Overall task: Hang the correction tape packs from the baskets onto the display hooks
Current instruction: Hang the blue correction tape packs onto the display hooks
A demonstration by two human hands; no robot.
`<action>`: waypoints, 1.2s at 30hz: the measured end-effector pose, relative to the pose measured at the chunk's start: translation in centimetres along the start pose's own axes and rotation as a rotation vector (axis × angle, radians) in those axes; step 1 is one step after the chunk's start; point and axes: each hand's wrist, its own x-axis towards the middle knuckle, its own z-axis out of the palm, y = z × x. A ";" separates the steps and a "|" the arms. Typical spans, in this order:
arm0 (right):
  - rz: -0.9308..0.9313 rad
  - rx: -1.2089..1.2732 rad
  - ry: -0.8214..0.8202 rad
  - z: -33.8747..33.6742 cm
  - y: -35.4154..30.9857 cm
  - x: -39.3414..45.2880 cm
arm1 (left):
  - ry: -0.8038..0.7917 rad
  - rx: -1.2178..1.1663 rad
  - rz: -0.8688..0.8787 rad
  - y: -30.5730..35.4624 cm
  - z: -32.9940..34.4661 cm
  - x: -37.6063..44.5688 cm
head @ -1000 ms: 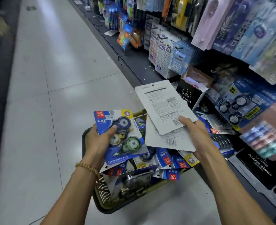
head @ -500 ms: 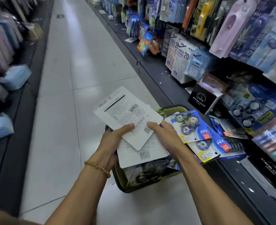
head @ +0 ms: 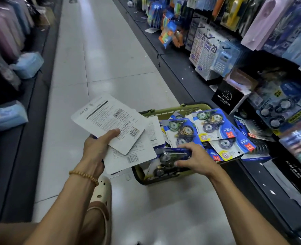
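While your left hand (head: 94,147) grips the gathered packs (head: 110,121) beside the basket (head: 172,110), your right hand (head: 197,159) pinches another pack (head: 172,153) inside it; lift it clear next.

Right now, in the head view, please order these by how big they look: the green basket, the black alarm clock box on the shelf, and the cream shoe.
1. Green basket, clearly the largest.
2. Cream shoe and black alarm clock box: they look similar. The shoe is nearer the camera and partly hidden by the left arm, so I do not rank them.
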 end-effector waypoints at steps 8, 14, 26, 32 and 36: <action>-0.143 -0.029 0.118 -2.1 -2.8 -1.1 | 0.021 0.035 0.054 -1.3 -1.9 -1.7; -0.137 0.635 0.612 -6.7 -2.2 -4.8 | -0.018 0.076 0.143 -1.3 0.8 -3.3; 0.154 1.177 0.890 -7.6 5.3 -15.6 | -0.467 0.052 -0.017 -9.7 17.4 -12.0; 0.287 0.909 1.030 -10.3 8.1 -22.9 | -0.622 0.075 -0.039 -12.3 22.4 -15.7; 0.372 0.008 0.985 -14.4 8.5 -29.1 | -0.735 0.143 -0.047 -13.4 24.4 -19.2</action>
